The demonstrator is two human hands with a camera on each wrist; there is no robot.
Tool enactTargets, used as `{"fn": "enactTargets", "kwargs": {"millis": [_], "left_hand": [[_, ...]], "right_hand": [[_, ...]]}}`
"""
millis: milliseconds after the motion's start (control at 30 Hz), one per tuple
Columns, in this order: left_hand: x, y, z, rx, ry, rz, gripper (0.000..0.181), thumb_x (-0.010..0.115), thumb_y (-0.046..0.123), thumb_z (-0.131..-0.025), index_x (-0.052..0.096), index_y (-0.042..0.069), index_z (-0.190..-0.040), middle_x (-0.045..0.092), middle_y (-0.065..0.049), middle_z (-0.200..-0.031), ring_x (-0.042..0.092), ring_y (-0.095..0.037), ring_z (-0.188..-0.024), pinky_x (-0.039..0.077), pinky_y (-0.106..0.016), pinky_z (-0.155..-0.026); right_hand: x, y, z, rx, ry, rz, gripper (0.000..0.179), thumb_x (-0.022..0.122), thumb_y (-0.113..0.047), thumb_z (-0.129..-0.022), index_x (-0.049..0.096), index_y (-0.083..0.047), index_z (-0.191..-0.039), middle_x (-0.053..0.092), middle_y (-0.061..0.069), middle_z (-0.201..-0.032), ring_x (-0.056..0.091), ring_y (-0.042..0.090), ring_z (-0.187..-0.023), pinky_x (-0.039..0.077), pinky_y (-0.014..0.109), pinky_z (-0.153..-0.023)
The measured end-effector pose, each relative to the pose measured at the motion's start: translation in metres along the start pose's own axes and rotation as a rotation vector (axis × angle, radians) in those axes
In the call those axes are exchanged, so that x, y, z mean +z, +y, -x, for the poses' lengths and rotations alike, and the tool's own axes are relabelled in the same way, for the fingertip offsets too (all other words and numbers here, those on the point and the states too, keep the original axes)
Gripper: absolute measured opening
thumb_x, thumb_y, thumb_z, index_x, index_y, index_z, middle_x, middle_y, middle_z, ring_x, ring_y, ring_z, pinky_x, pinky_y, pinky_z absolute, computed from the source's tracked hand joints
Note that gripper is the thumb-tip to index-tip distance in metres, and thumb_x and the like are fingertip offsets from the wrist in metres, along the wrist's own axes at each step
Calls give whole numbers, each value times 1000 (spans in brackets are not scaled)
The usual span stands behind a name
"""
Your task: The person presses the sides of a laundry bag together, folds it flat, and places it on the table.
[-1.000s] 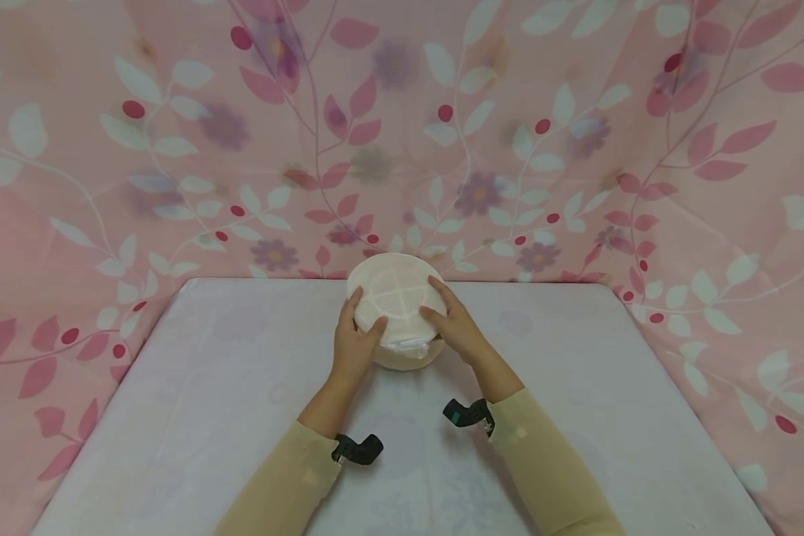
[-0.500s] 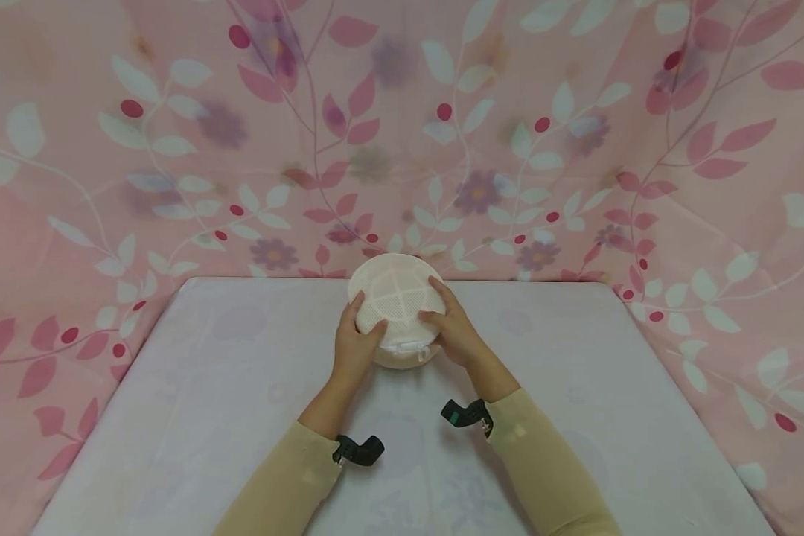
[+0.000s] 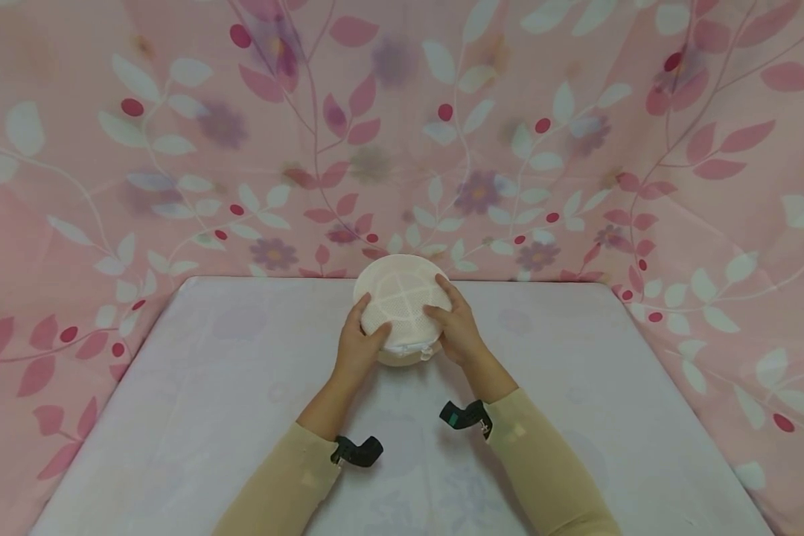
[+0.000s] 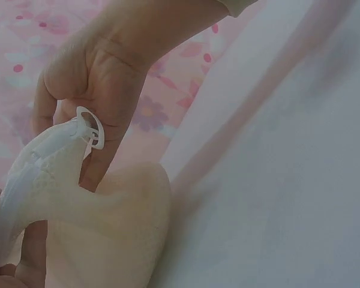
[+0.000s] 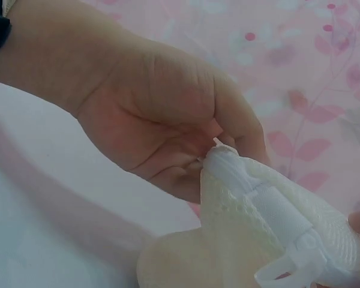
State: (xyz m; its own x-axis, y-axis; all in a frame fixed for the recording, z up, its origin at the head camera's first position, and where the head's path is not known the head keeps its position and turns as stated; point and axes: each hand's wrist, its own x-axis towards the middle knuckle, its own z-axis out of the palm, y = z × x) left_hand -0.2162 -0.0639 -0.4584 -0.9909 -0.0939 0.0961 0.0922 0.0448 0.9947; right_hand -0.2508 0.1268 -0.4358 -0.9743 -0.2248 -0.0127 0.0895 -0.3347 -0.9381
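A round cream mesh laundry bag (image 3: pixel 402 305) with crossing seams on its top is held up over the far part of the table. My left hand (image 3: pixel 358 348) grips its left side, thumb on the top face. On the right edge, my right hand (image 3: pixel 464 335) holds it the same way, thumb on top. A white zipper (image 5: pixel 282 210) runs along the near edge, and its white pull (image 4: pixel 91 129) hangs beside a palm in the left wrist view. Below the zipper the cream lower part (image 4: pixel 132 222) of the bag bulges out. Fingers under the bag are mostly hidden.
A table with a pale cloth (image 3: pixel 241 387) lies under both arms. Behind it and at the sides hangs a pink floral curtain (image 3: pixel 402 134). Black wrist cameras (image 3: pixel 358 451) are strapped at both sleeve cuffs.
Both hands have shifted the bag slightly to the right and turned it a little, so the zipper pull now sits further right. Less of the lower part shows beneath the top.
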Motion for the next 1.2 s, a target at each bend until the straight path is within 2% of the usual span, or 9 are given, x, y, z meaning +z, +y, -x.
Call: {"fn": "enactTargets", "kwargs": {"millis": [100,233,333,433,633,800,900,1033,1200], "left_hand": [[-2,2,2,-16,-58,-41,74,66,11,-95,26,9,-157,25,-16,-162,25,-31,-148,25,-48,-118],[-3,4,6,-27,-159,-57,80,62,19,-99,12,16,-161,14,-18,-164,37,-40,-139,47,-53,-102],[-3,4,8,-32,-210,-29,82,61,20,-101,5,19,-161,9,-18,-164,50,-41,-124,59,-46,-81],[-2,4,8,-40,-214,11,82,60,19,-102,3,22,-161,8,-17,-164,55,-37,-114,60,-39,-75],[-1,1,6,-43,-185,100,80,58,13,-102,5,23,-161,8,-14,-164,48,-36,-128,53,-42,-93],[-2,7,7,-1,-133,117,79,60,5,-98,13,13,-161,12,-16,-165,20,-31,-148,29,-48,-116],[-4,20,11,-13,-107,142,78,61,-1,-95,18,7,-159,16,-18,-164,16,-30,-151,18,-45,-121],[-7,32,15,-37,-100,147,78,60,-5,-93,19,4,-159,17,-18,-164,17,-29,-151,19,-44,-121],[-9,35,15,-42,-118,163,78,59,-7,-93,17,3,-159,16,-19,-164,22,-31,-148,27,-48,-117]], "right_hand": [[1,0,0,1,28,3,76,54,5,-97,20,-19,-160,27,12,-157,49,30,-126,54,33,-92],[2,0,-1,0,62,18,74,55,2,-98,22,-19,-160,25,11,-159,48,30,-127,54,31,-93],[4,-1,-1,2,84,27,73,56,0,-98,22,-20,-160,24,11,-160,49,31,-126,54,32,-92],[5,-2,0,12,97,36,73,56,-1,-98,22,-21,-160,23,11,-161,50,32,-125,54,32,-91],[8,-1,-1,38,126,50,71,57,-3,-98,25,-20,-159,26,12,-160,52,31,-123,56,32,-86],[8,-1,-1,64,161,66,69,57,-3,-98,28,-19,-158,27,10,-160,53,29,-119,57,32,-82],[9,-1,-1,71,181,92,66,57,-3,-98,33,-19,-157,28,10,-159,56,25,-111,57,30,-78],[8,0,-1,48,172,135,63,57,-4,-98,35,-19,-155,33,11,-155,59,21,-101,56,28,-74],[3,3,-2,2,127,175,62,55,-6,-99,33,-20,-156,32,12,-155,57,25,-110,56,28,-80]]}}
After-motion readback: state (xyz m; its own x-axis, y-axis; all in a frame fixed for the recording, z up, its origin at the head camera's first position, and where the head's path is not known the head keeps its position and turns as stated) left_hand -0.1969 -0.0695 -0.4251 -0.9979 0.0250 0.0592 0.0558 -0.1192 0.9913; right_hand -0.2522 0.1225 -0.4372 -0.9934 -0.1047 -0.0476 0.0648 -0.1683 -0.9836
